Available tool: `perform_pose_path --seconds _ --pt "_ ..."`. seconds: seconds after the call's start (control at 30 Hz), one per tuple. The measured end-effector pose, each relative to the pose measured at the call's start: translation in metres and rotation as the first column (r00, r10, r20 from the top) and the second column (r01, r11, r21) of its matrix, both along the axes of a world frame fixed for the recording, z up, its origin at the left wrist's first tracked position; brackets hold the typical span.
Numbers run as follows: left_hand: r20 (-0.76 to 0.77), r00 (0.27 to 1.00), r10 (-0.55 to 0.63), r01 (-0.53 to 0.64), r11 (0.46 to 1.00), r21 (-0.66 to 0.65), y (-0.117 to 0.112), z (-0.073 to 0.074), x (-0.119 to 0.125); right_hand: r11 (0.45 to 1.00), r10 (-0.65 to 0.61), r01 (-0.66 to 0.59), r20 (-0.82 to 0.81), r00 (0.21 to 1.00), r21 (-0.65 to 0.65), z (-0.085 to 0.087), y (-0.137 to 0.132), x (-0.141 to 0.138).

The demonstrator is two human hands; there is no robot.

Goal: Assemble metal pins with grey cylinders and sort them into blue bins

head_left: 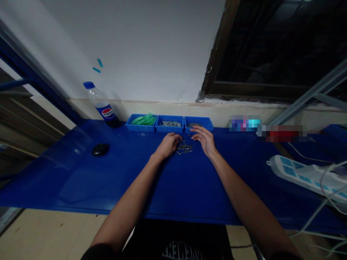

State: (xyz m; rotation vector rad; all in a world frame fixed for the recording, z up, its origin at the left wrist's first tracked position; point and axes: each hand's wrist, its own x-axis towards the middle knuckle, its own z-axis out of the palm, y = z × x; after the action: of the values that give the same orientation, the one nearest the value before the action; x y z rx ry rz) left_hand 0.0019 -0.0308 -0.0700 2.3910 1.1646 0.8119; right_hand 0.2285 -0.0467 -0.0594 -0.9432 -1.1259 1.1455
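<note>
Several thin brass-coloured pieces like screws or pins (184, 147) lie loosely spread on the blue tabletop (179, 187). At the left edge of this spread is my left hand (168, 144), its fingers curled together; whatever is between the fingertips is too small to make out. My right hand (205, 140) is on the other side, fingers apart and pointing left, just in front of the right bin (210, 124). One dark thin piece (189, 136) stands out beside its fingertips. That bin holds thin metal pieces, and the middle bin (159, 127) holds silvery metal parts.
Green plastic material (145, 120) fills the left bin (132, 127). Left of it stands a cola bottle (105, 108), with a black mouse (100, 149) nearer me. A white power strip (303, 177) with tangled cables lies at right. A wall (151, 54) rises behind the bins.
</note>
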Motion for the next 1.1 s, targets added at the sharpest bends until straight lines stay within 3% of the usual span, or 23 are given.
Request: perform_pose_path --seconds 0.23,0.33,0.53,0.97,1.1 --pt "0.134 0.989 0.057 -0.059 0.998 0.017 -0.001 0.003 0.003 1.0 0.009 -0.009 -0.019 1.0 0.0 -0.002 0.002 0.002" --pt "0.252 0.964 0.086 -0.078 0.996 -0.044 -0.005 0.009 0.007 1.0 0.01 -0.01 0.004 1.0 -0.008 -0.002 0.003 0.001" --pt "0.432 0.89 0.146 -0.072 0.98 -0.185 -0.011 0.01 0.015 0.995 0.096 -0.103 0.209 0.973 0.019 -0.006 0.003 -0.007" --pt "0.443 0.881 0.163 -0.086 0.978 -0.188 -0.012 0.006 0.017 0.995 0.098 -0.103 0.239 0.966 0.01 -0.011 0.006 -0.007" --pt "0.318 0.929 0.189 -0.19 0.981 -0.028 -0.01 0.011 0.008 0.999 0.045 -0.049 0.19 0.981 0.02 -0.012 0.007 -0.004"
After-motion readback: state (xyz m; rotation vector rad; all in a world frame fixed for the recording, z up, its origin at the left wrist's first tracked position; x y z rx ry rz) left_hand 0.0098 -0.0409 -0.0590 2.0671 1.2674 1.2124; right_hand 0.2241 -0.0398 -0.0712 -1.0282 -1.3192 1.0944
